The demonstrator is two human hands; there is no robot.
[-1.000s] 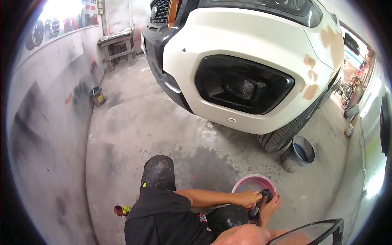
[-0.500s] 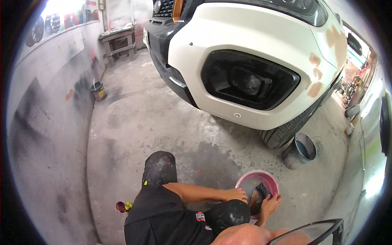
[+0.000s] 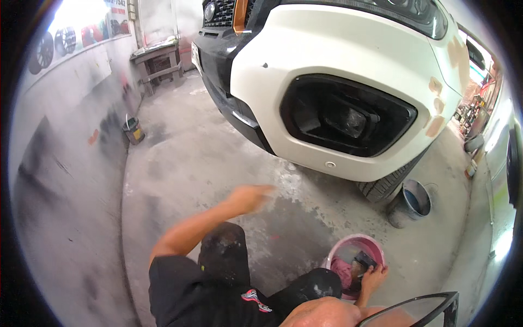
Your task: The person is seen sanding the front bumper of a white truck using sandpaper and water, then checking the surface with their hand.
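R hand (image 3: 375, 278) at right side of pink basin (image 3: 375, 247), fingertips up by dark block (image 3: 363, 258); can't tell if they pinch it or just touch. Block's in basin, just fwd-left of R grip. Pink cloth (image 3: 341, 271) also in basin, left of same hand. L hand (image 3: 249, 199) blurred, well fwd-left of R, above floor (image 3: 174, 180); can't tell if spread or closed. Bucket (image 3: 400, 211) fwd-right of R hand.

The grey floor (image 3: 169, 163) bears a pink basin (image 3: 373, 247) and a bucket (image 3: 404, 211).
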